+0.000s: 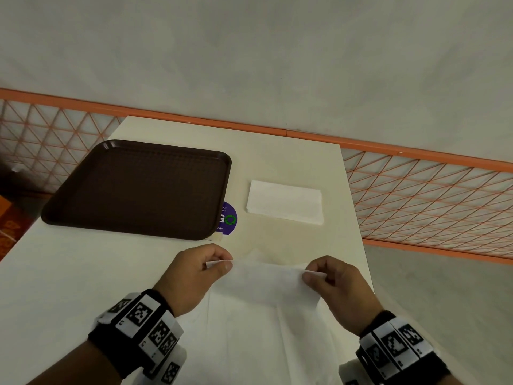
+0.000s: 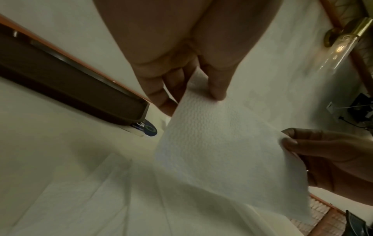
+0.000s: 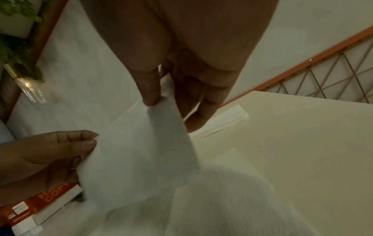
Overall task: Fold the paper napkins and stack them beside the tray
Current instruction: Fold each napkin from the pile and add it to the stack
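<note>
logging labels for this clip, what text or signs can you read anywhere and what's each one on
"GO", with a green recycling-style O, and "go" below: purple sticker on the table, partly under the tray.
Smaller lines at the sticker's top: too small to read.
"COP", cut off, with a partly hidden line above: orange box by the table.
Wristband markers: black-and-white codes, letters too small to read.

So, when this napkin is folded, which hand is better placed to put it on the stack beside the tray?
Probably the right hand. Both hands pinch the napkin, but the folded stack lies right of the tray, almost straight ahead of the right hand. The left hand would have to cross over.
</note>
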Demonstrator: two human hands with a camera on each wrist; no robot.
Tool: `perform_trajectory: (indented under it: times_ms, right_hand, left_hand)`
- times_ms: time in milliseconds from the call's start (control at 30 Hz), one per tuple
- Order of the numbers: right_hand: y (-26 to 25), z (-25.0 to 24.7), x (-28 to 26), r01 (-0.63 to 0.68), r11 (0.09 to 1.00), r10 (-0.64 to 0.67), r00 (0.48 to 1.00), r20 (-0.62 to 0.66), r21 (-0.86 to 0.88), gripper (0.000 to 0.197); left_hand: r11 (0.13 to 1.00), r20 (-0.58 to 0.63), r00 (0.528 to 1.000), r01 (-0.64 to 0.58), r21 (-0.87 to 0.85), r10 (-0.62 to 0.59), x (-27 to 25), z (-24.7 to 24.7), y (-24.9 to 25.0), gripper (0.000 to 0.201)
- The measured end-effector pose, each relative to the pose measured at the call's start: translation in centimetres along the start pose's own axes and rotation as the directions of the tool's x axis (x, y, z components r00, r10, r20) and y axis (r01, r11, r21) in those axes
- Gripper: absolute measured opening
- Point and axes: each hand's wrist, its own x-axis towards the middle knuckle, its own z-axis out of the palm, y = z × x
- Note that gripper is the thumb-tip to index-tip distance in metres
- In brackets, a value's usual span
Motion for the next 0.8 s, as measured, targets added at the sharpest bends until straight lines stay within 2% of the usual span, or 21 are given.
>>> perform_trajectory:
  times_ms: [67, 133, 233, 300, 333, 433, 500, 533, 567, 633, 700, 800]
  right_hand:
    - [0.5, 0.3, 0.5, -0.048, 0.999, 0.048, 0.999, -0.025, 0.002, 0.013]
    - [1.3, 0.8, 1.3, -0.095, 0.995, 0.094, 0.994, -0.049, -0.027, 0.013]
    - [2.8, 2.1, 2.3, -0.14, 0.968, 0.13, 0.99, -0.06, -0.207, 0.014]
    - [3.7, 3.2, 2.7, -0.145, 0.924, 0.146, 0.989, -0.024, -0.355, 0.006]
    - [3.9, 3.7, 2.8, -0.132, 0.887, 0.148, 0.989, 0.002, -0.443, 0.005]
    - [4.6, 4.8, 3.0, 0.005, 0.729, 0.065, 0.995, 0.077, -0.685, 0.038]
    - [4.2, 5.6, 2.4, 0.15, 0.637, -0.084, 0.989, 0.125, -0.756, 0.041]
    - [4.1, 6.1, 2.0, 0.224, 0.593, -0.145, 0.975, 0.171, -0.773, 0.039]
    - [4.3, 6.6, 1.6, 0.282, 0.548, -0.165, 0.959, 0.229, -0.787, 0.04]
    - [5.1, 7.5, 1.0, 0.373, 0.469, -0.178, 0.928, 0.328, -0.8, 0.044]
    - [5.5, 7.9, 0.5, 0.402, 0.45, -0.137, 0.914, 0.383, -0.798, 0.049]
    - [5.9, 7.5, 0.3, 0.362, 0.458, -0.075, 0.926, 0.37, -0.812, 0.067]
  left_hand:
    - [1.0, -0.015, 1.0, 0.007, -0.001, -0.007, 0.4, 0.4, -0.3, 0.008]
    - [0.998, -0.016, 1.0, 0.02, 0.066, -0.019, 1.0, 1.1, -0.7, 0.008]
    - [0.979, 0.01, 0.998, 0.057, 0.197, -0.06, 1.6, 2.7, -2.3, 0.01]
    - [0.944, 0.034, 0.997, 0.057, 0.326, -0.072, 1.7, 3.8, -3.4, 0.003]
    - [0.909, 0.047, 0.997, 0.036, 0.415, -0.061, 1.8, 4.3, -3.9, 0.014]
    - [0.781, 0.055, 0.997, -0.083, 0.62, 0.062, 1.7, 5.2, -4.4, 0.037]
    - [0.694, 0.133, 0.963, -0.262, 0.671, 0.234, 1.4, 5.6, -4.1, 0.032]
    - [0.639, 0.205, 0.941, -0.334, 0.693, 0.269, 1.2, 6.0, -4.1, 0.028]
    - [0.579, 0.267, 0.923, -0.381, 0.721, 0.276, 0.9, 6.4, -4.1, 0.033]
    - [0.528, 0.374, 0.897, -0.441, 0.726, 0.234, 0.6, 7.3, -4.7, 0.046]
    - [0.495, 0.43, 0.886, -0.455, 0.74, 0.172, 0.3, 7.8, -5.4, 0.05]
    - [0.467, 0.458, 0.886, -0.434, 0.771, 0.068, -0.1, 7.7, -6.2, 0.054]
